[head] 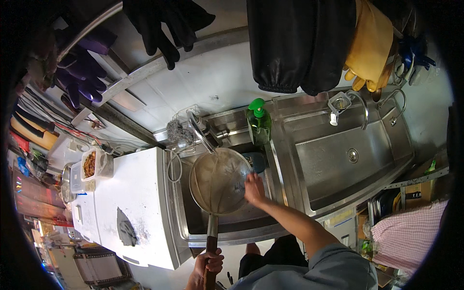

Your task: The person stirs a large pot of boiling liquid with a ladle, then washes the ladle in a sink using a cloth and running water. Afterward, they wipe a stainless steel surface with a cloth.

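Note:
A large round metal strainer (217, 181) with what looks like fine mesh lies over the left sink basin (250, 224), its bowl under the curved faucet (197, 128). Support wires fan out across the bowl from its handle. My left hand (210, 262) is wrapped around the brown wooden handle (211, 244), in front of the sink's near edge. At the bowl's right rim, my right hand (255, 188) has its fingers curled over the edge; their undersides are hidden. Behind the strainer, a dark blue container (256, 162) is partly covered in the basin.
A green soap pump bottle (259, 125) stands behind the basin, near a wire rack with steel wool (179, 132). The right basin (340, 159) adjoins. A white cabinet top (139, 195) bears a grey cloth (125, 228). Black sleeves (290, 43) and yellow gloves (369, 47) hang above.

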The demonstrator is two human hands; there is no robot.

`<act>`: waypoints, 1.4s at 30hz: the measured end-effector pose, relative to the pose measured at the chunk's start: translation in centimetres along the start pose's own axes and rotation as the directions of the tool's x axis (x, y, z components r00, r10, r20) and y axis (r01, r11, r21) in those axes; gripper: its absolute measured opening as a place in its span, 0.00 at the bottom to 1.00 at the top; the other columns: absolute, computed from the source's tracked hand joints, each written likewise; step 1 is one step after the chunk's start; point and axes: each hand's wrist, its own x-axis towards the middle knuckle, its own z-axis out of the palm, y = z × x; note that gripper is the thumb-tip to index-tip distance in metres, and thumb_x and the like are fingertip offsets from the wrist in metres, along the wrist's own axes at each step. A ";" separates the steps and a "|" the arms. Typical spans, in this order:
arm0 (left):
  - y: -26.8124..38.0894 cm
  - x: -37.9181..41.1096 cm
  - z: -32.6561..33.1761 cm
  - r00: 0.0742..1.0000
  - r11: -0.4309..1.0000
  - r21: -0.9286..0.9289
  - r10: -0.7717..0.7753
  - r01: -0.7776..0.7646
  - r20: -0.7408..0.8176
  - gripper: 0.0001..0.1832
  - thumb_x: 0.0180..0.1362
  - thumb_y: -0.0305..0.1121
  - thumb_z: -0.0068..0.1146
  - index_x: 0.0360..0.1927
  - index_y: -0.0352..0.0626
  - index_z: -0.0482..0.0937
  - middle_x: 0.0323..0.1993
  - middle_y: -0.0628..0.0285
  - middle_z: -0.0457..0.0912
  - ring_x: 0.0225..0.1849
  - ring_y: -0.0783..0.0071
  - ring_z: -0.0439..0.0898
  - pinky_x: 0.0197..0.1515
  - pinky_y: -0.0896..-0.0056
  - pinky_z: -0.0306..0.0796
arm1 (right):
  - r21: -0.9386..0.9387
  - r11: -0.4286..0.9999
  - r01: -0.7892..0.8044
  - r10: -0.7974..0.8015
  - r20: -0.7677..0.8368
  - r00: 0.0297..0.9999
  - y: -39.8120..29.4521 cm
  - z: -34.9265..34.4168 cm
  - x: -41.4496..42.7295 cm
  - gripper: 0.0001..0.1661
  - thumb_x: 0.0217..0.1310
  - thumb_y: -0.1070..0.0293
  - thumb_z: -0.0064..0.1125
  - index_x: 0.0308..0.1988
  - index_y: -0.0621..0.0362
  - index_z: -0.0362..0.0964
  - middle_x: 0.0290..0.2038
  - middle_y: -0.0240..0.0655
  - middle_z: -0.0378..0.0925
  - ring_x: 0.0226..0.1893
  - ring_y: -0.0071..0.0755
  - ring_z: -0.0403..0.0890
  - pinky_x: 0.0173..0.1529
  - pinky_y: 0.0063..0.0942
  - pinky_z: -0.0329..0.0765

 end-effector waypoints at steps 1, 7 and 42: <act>-0.2 0.4 -0.1 0.999 0.999 0.013 -0.037 0.036 0.006 0.03 0.57 0.22 0.46 0.35 0.39 0.70 0.16 0.71 0.59 0.11 0.84 0.58 0.13 0.81 0.55 | -0.009 1.000 -0.013 0.012 -0.095 0.995 2.8 0.9 1.9 0.07 0.47 0.73 0.59 0.30 0.64 0.74 0.44 0.45 0.67 0.47 0.49 0.68 0.52 0.44 0.68; -1.6 0.0 0.9 0.998 0.999 0.027 -0.040 0.042 -0.056 0.02 0.58 0.23 0.45 0.34 0.42 0.68 0.17 0.71 0.59 0.12 0.83 0.57 0.14 0.80 0.55 | 0.248 0.948 0.200 -0.118 -0.310 0.943 2.6 -2.2 13.2 0.11 0.65 0.72 0.51 0.46 0.64 0.70 0.49 0.45 0.66 0.51 0.52 0.70 0.53 0.45 0.72; 0.9 1.1 0.6 0.911 0.792 0.587 0.351 -0.167 -0.215 0.08 0.56 0.20 0.46 0.29 0.47 0.64 0.14 0.69 0.58 0.11 0.77 0.58 0.14 0.73 0.51 | 0.488 -0.781 -0.389 0.169 0.766 0.621 -14.9 7.5 -0.2 0.28 0.71 0.51 0.47 0.61 0.58 0.66 0.52 0.48 0.77 0.53 0.49 0.79 0.53 0.44 0.77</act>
